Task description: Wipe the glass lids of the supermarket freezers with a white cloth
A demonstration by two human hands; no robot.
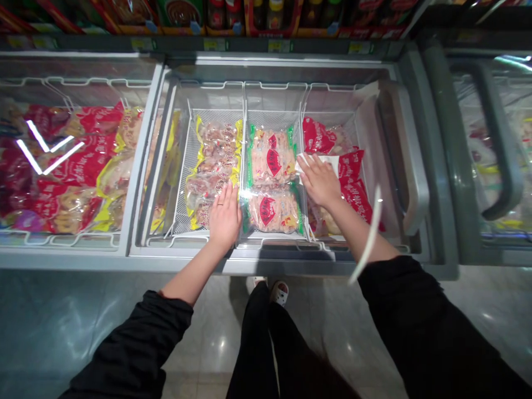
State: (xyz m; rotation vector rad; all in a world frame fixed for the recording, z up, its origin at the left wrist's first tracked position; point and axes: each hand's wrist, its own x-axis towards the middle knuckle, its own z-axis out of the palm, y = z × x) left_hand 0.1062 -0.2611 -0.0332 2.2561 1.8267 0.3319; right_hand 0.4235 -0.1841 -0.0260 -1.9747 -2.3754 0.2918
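Observation:
I lean over an open chest freezer (266,260) with wire baskets inside. My left hand (224,216) lies flat, fingers together, on the yellow-edged bag of frozen meat (210,166) at the left side of the near green-edged bag (274,210). My right hand (320,180) rests with fingers stretched out on a white pack (332,162) and the red bags (353,188) in the right basket, beside the far green-edged bag (272,155). Neither hand grips anything.
The slid-open glass lid (409,160) stands at the right of the opening. A closed glass lid (62,166) covers red and yellow bags on the left. Another freezer (494,149) sits at the right. Shelves of goods (233,16) run behind. My legs and shoes (278,291) stand below.

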